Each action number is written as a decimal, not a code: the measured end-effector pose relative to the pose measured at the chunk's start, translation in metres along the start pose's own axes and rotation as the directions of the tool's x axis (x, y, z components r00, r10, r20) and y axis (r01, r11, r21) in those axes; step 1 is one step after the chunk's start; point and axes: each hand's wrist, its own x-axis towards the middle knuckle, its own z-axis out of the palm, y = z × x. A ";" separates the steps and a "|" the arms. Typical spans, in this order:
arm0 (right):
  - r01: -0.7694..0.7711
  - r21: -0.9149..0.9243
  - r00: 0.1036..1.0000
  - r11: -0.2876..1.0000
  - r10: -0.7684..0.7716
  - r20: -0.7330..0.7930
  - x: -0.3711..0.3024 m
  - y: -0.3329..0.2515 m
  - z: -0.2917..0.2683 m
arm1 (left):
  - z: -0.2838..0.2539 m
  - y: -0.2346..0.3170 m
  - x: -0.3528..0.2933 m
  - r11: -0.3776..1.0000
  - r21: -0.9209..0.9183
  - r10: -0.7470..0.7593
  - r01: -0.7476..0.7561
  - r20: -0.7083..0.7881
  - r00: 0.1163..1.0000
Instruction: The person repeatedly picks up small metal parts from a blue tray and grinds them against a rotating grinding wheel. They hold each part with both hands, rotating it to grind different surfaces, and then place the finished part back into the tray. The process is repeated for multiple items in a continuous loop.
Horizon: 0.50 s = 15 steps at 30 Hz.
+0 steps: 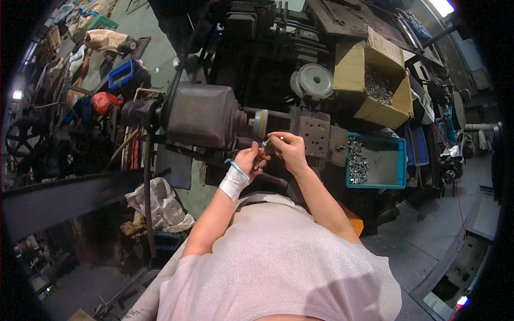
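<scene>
My left hand [251, 160], its wrist wrapped in white with a light blue band, is closed with the fingers curled in; what it grips is too small and hidden to make out. Close beside it, my right hand [290, 152] pinches a small shiny metal piece [265, 143] between thumb and fingertips. Both hands meet in front of my body, just below a round wheel [260, 124] with a pale green and tan rim. That wheel sits on the spindle of a dark machine housing [201, 115].
To the right stands a blue tray [377, 185] with many small metal parts [357, 163]. Behind it, an open cardboard box [348, 69] holds more small pieces. A perforated metal block [315, 135] lies near my right hand. A crumpled white sack [160, 206] rests at lower left.
</scene>
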 end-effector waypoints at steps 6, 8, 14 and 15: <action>-0.009 -0.054 1.000 0.998 0.008 -0.028 -0.004 0.006 0.003 | -0.008 -0.010 0.010 0.996 -0.009 0.089 -0.089 -0.005 0.996; -0.034 -0.108 0.996 0.994 0.026 -0.080 -0.004 0.008 0.003 | -0.003 -0.011 0.008 0.991 0.073 0.115 -0.110 -0.070 0.991; -0.037 -0.215 0.986 0.976 0.001 -0.168 0.005 0.018 0.004 | 0.008 -0.010 0.013 0.909 0.394 0.235 -0.136 -0.214 0.948; -0.028 -0.233 0.983 0.972 -0.017 -0.185 0.010 0.022 0.002 | 0.012 -0.008 0.014 0.888 0.440 0.261 -0.133 -0.244 0.934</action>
